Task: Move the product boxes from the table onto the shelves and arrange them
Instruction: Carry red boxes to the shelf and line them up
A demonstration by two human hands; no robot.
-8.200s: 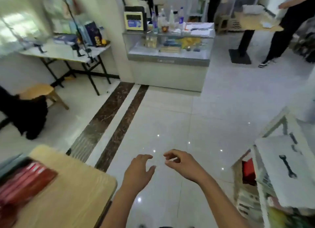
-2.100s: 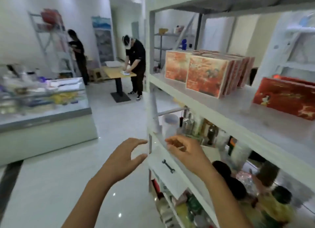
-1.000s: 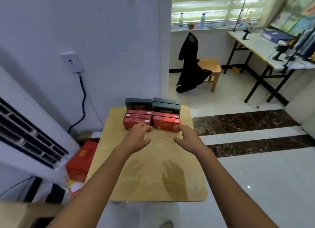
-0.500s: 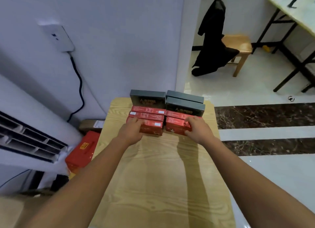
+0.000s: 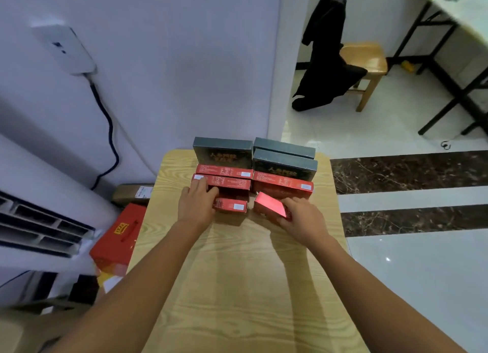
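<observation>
Flat red cardboard boxes [image 5: 224, 181] sit in rows at the far end of a pale wood-grain table [image 5: 245, 286], dark boxes [image 5: 285, 162] behind. The left hand [image 5: 196, 204] grips the near-left box; the right hand [image 5: 303, 220] holds a tilted, glossy red box [image 5: 269, 206].

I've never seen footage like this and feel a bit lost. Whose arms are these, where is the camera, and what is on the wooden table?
There is no machine here: a person wears one wide-angle camera on the head, looking forward and down, so both arms reach in from the bottom. The wooden table stands against a wall. At its far end sit red boxes in rows, with dark grey boxes behind them. The left hand rests on the front left red boxes. The right hand grips the front right red box, which is tilted up so its shiny face catches the light. Beyond, on the right, a wooden stool has a black garment draped on it.
</observation>
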